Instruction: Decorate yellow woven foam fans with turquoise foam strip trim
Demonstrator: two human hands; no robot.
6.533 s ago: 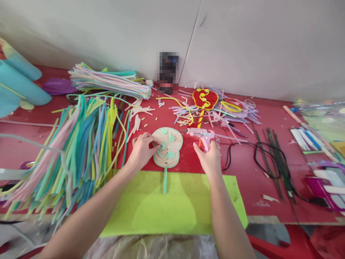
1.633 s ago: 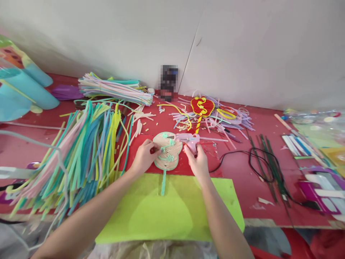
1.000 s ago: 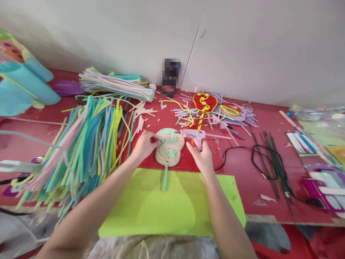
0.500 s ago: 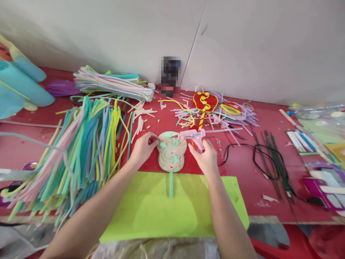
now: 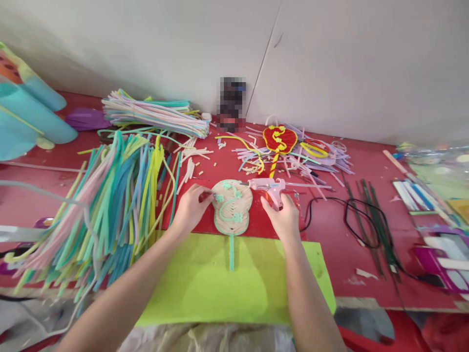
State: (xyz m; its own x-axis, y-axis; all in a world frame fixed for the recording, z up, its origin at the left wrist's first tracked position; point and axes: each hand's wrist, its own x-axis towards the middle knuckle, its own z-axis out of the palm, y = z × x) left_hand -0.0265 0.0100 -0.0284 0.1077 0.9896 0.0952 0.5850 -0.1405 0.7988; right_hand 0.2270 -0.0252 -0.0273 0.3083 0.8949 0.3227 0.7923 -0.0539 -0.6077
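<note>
A beige hand fan made of pipe cleaners (image 5: 242, 200), with a mint-green rim, small green flowers, a curved green stem and a green handle, lies in front of me. My left hand (image 5: 192, 208) is closed at its left edge, thumb and fingers pinched on the rim; whether something tiny is also between them is too small to tell. My right hand (image 5: 284, 215) is wrapped round the grip of a pink hot glue gun (image 5: 269, 185). The gun points left, its nozzle beside the fan's upper right edge, and a glue stick (image 5: 308, 186) juts from its back.
Bundles of coloured pipe cleaners (image 5: 120, 190) cover the left side. A red and yellow fan (image 5: 280, 140) lies behind the gun among lilac stems. A black cord (image 5: 346, 210) loops to the right. A yellow-green mat (image 5: 227, 298) lies nearest me; a blurred dark object (image 5: 232, 102) stands by the wall.
The glue gun has drawn back to the right, its nozzle leaving the space over the fan's top. The fan has shifted slightly left with my left hand.
</note>
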